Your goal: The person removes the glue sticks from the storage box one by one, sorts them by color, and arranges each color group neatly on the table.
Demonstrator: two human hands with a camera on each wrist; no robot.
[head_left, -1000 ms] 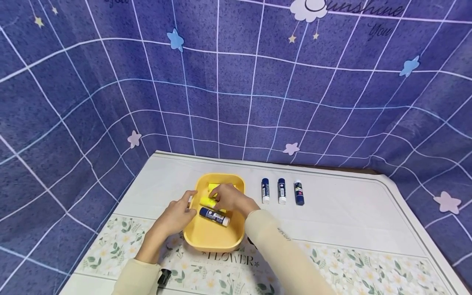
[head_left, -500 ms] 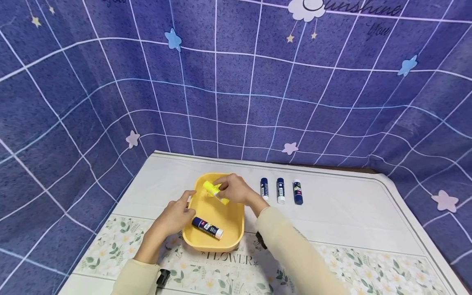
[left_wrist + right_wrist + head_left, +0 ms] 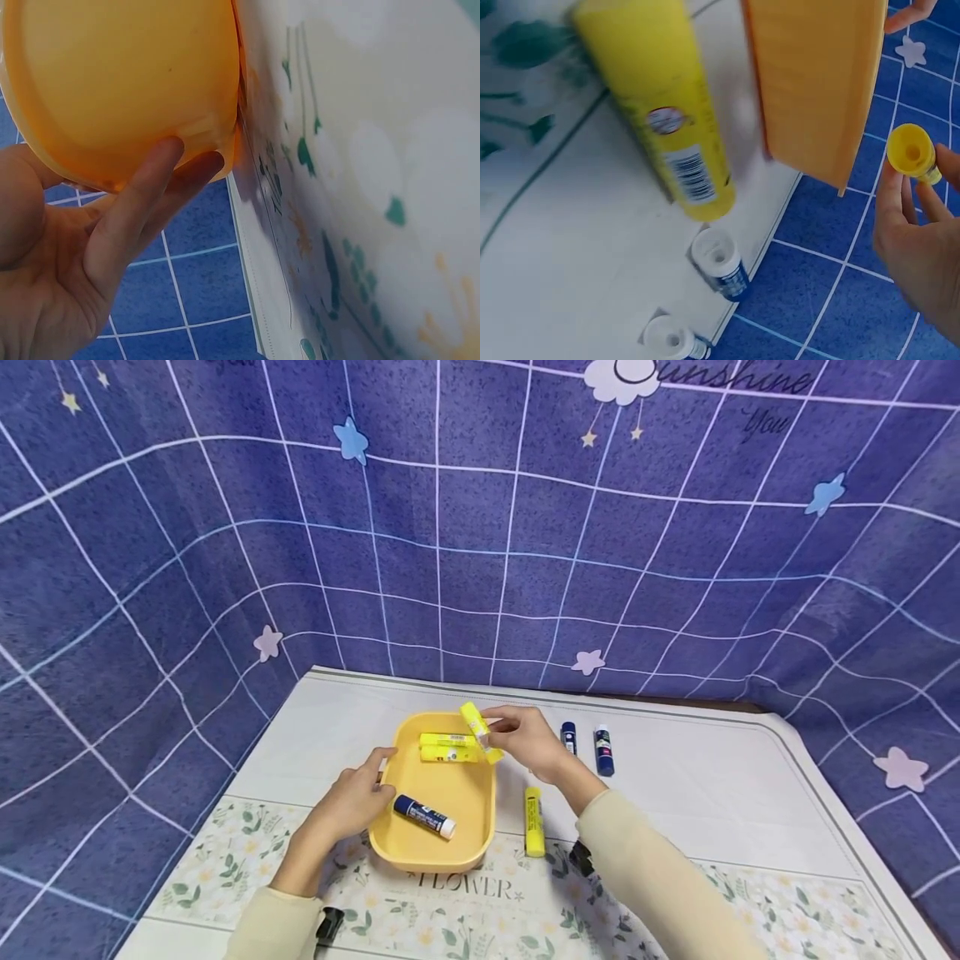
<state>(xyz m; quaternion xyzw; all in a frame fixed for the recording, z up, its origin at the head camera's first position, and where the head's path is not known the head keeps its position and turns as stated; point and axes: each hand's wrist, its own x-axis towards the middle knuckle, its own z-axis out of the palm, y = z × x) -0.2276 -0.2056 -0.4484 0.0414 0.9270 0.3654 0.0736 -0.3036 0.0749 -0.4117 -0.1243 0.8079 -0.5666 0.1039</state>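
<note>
My right hand (image 3: 528, 739) pinches a yellow glue stick (image 3: 477, 727), held tilted above the right rim of the yellow tray (image 3: 442, 860). In the right wrist view the held glue stick's round yellow end (image 3: 911, 150) faces the camera. My left hand (image 3: 356, 797) grips the tray's left edge; in the left wrist view its fingers (image 3: 142, 195) lie against the tray's outer wall. Inside the tray, two yellow glue sticks (image 3: 447, 753) lie side by side towards the back. A dark blue glue stick (image 3: 423, 817) with a white end lies slanted nearer the front.
Another yellow glue stick (image 3: 534, 822) lies on the table right of the tray. Behind my right hand are dark blue glue sticks, one partly covered (image 3: 568, 737) and one in full view (image 3: 603, 750). A purple grid-patterned curtain (image 3: 480, 568) hangs around the white table (image 3: 720, 777).
My right hand has lifted the yellow glue stick and moved right to the tray's rim. The blue glue stick shifted forward in the tray. The yellow one on the table has come into view.
</note>
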